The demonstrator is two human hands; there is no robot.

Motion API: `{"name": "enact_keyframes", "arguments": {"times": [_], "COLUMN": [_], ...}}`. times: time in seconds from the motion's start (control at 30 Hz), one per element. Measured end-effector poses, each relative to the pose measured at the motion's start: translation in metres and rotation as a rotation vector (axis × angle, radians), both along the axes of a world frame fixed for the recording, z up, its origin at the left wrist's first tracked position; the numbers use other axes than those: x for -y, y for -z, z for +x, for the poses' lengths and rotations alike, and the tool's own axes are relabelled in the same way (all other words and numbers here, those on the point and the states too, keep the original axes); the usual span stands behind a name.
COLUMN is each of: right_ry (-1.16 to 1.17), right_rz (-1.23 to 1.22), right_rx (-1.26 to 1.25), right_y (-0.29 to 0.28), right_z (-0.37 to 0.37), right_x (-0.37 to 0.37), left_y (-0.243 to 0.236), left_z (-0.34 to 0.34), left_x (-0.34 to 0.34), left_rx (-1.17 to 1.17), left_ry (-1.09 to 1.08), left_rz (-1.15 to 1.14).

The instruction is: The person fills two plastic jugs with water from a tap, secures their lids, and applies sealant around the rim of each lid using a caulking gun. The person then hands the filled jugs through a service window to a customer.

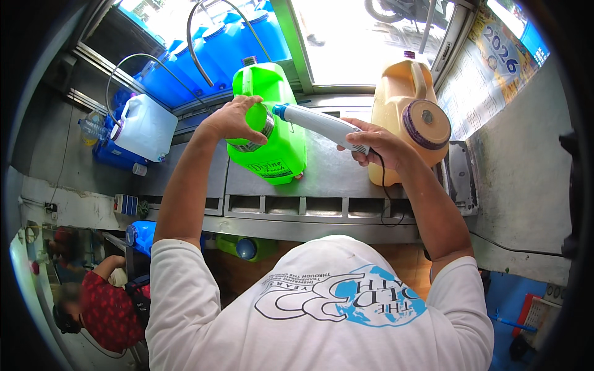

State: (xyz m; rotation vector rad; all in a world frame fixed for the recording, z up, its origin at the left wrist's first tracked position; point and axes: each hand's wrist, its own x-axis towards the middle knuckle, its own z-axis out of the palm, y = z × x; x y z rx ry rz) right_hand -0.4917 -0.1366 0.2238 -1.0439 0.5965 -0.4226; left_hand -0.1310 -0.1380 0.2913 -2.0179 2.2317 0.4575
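A bright green water jug [288,145] stands on the metal counter, its round cap [258,121] facing me and ringed by a silvery printed band. My left hand [232,119] is on this cap, thumb and fingers spread around its left side. In my right hand [377,143] is a slim white corded heat gun [318,125], fingers wrapped round its rear end. Its blue nozzle points left at the cap's edge, a small gap away. To the right stands an amber jug [396,93], its large cap [427,123] wrapped in a purple-edged band.
A thin black cord [385,179] hangs from the heat gun over the slotted counter edge [309,206]. At left, a whitish jug [147,127] stands beside curved metal hoses. Several blue jugs [216,52] line the window. A person in a red patterned shirt [114,306] is behind at lower left.
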Motion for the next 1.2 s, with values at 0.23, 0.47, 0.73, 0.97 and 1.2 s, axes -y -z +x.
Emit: {"name": "enact_keyframes", "arguments": {"times": [0.23,0.47,0.73,0.97,1.2], "right_ry": [-0.008,-0.015,-0.061,0.022,0.061], "right_rz": [-0.012,-0.048,-0.062,-0.091,-0.142], "right_rx": [-0.016,0.041,-0.026,-0.027,-0.086], "right_y": [0.004,-0.001,0.005,-0.018,-0.033], "right_z": [0.001,0.006,-0.008,0.002,0.004], "right_x": [0.005,0.009,-0.005,-0.006,-0.018], "left_y": [0.000,0.002,0.004,-0.001,0.004], "left_z": [-0.003,-0.002,0.000,-0.001,0.004], "left_x": [-0.001,-0.002,-0.003,-0.006,-0.012], "left_rx": [-0.007,-0.014,-0.019,-0.007,-0.014], "left_ry": [-0.016,-0.018,0.004,0.025,0.063], "left_rz": [0.000,-0.014,-0.048,-0.044,-0.095]}}
